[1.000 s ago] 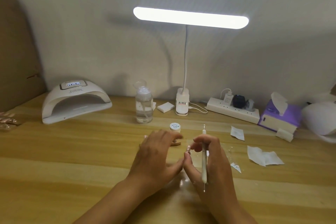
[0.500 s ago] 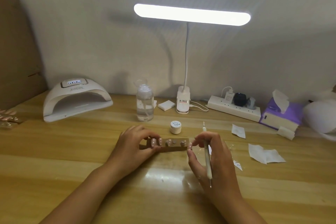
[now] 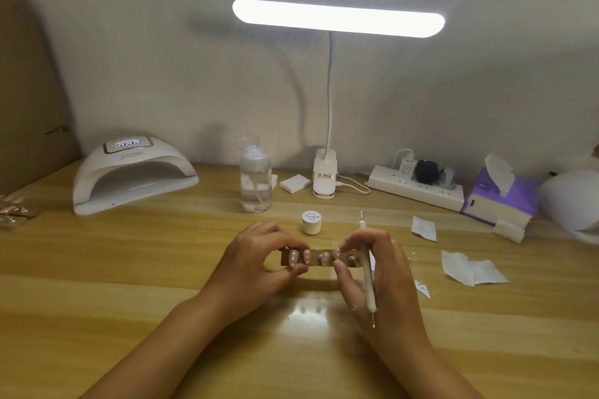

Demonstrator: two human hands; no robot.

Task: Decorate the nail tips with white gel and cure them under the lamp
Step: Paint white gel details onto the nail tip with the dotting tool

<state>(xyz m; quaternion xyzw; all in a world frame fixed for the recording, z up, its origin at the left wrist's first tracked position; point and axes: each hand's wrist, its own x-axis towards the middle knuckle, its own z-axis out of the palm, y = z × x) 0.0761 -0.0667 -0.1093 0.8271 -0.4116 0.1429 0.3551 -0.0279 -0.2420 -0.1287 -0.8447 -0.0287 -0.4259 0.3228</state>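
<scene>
A brown strip [image 3: 316, 258] carrying several pale pink nail tips is held just above the wooden table [image 3: 129, 269] at the centre. My left hand [image 3: 256, 266] pinches its left end. My right hand [image 3: 379, 272] pinches its right end and also holds a white dotting pen [image 3: 368, 269] that lies along the fingers, one tip pointing away from me. A small white gel jar [image 3: 311, 221] stands closed just behind the strip. The white curing lamp [image 3: 131, 176] sits at the back left, its display lit.
A clear pump bottle [image 3: 255, 181], a white pad [image 3: 294, 184] and a lit desk lamp's base [image 3: 324, 176] stand behind. A power strip [image 3: 418, 188], a purple tissue box [image 3: 500, 201] and paper wipes [image 3: 470, 267] lie right. More nail tips [image 3: 13, 209] lie far left.
My left hand, which covered the strip a second ago, has shifted left and now grips its end. Both hands have lifted the strip and turned the nail tips into view.
</scene>
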